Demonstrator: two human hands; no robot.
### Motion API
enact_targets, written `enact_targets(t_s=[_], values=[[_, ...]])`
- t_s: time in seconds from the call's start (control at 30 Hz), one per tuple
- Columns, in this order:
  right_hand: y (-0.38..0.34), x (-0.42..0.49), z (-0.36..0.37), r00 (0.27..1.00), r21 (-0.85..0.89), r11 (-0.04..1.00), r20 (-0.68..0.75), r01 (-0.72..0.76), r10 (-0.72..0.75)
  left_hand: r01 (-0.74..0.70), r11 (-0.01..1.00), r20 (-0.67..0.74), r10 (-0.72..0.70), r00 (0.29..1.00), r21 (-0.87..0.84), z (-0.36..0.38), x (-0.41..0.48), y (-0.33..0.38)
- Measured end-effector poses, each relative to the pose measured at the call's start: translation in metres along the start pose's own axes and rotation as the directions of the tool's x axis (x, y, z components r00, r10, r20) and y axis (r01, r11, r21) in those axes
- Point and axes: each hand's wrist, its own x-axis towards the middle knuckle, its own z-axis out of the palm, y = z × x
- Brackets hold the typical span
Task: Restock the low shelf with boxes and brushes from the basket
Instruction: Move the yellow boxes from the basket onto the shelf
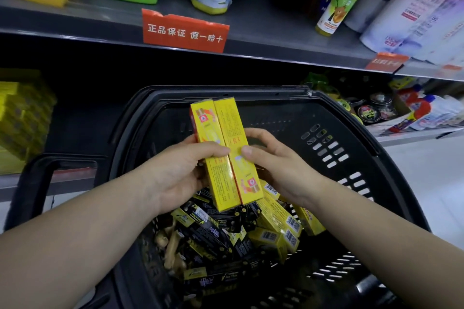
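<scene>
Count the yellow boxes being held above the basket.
2: left box under the left hand thumb, right box pinched by the right hand. They lie side by side, touching.

Two held boxes [226, 155]: yellow, red edges, red-and-white emblem, fine dark print. Basket [351, 133]: black, slotted walls. Basket contents: black packs [211, 231] with yellow stripes; yellow boxes [278, 218] with white barcode labels. Shelf tag [184, 32]: red-orange, white characters.

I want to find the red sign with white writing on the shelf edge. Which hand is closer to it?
Left. The left hand sits almost straight below the red sign, gripping the yellow boxes. The right hand holds the same boxes further off to the right.
</scene>
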Motion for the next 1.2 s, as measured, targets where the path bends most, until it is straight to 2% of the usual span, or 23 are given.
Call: enact_targets(t_s=[0.23, 0.33, 0.43, 0.5, 0.6, 0.7, 0.77, 0.93, 1.03, 1.1, 1.2], values=[[-0.002, -0.001, 0.003, 0.997, 0.005, 0.998, -0.039, -0.070, 0.070, 0.046, 0.994, 0.042, -0.050, 0.998, 0.096, 0.001, -0.001, -0.001], [-0.009, 0.000, -0.001, 0.999, -0.008, 1.000, -0.037, -0.024, 0.024, 0.084, 0.990, 0.013, -0.086, 0.996, 0.112, 0.000, 0.000, -0.004], [-0.015, 0.000, -0.012, 0.975, 0.095, 0.995, -0.219, 0.042, -0.020, 0.113, 0.988, -0.085, -0.105, 0.991, 0.101, -0.003, 0.003, -0.006], [-0.017, 0.002, -0.018, 0.922, 0.150, 0.981, -0.382, 0.125, -0.059, 0.119, 0.989, -0.133, -0.107, 0.985, 0.084, -0.005, 0.005, -0.006], [-0.020, 0.003, -0.020, 0.893, 0.290, 0.910, -0.422, 0.297, -0.157, 0.101, 0.995, -0.138, -0.098, 0.986, 0.014, -0.005, 0.006, -0.005], [-0.014, 0.005, -0.013, 0.902, 0.464, 0.831, -0.422, 0.306, -0.096, 0.049, 0.996, -0.104, -0.056, 0.993, -0.074, -0.004, 0.006, -0.003], [-0.009, 0.008, -0.008, 0.909, 0.510, 0.820, -0.416, 0.261, -0.030, 0.000, 0.990, -0.106, -0.015, 0.994, -0.142, -0.005, 0.006, 0.000], [-0.009, 0.005, -0.015, 0.940, 0.328, 0.925, -0.332, 0.194, -0.079, -0.092, 0.955, -0.124, 0.059, 0.991, -0.282, -0.007, 0.003, 0.006], [-0.010, -0.001, -0.022, 0.977, 0.272, 0.955, -0.200, 0.121, -0.067, -0.089, 0.961, -0.137, 0.054, 0.989, -0.262, -0.006, 0.004, 0.005], [-0.007, -0.002, -0.018, 0.995, 0.141, 0.989, -0.095, 0.038, -0.025, -0.080, 0.969, -0.128, 0.051, 0.990, -0.234, -0.005, 0.004, 0.003], [-0.001, 0.000, -0.006, 0.999, -0.035, 0.999, 0.036, -0.007, 0.008, -0.039, 0.991, -0.106, 0.025, 0.994, -0.132, -0.001, 0.002, 0.001]])
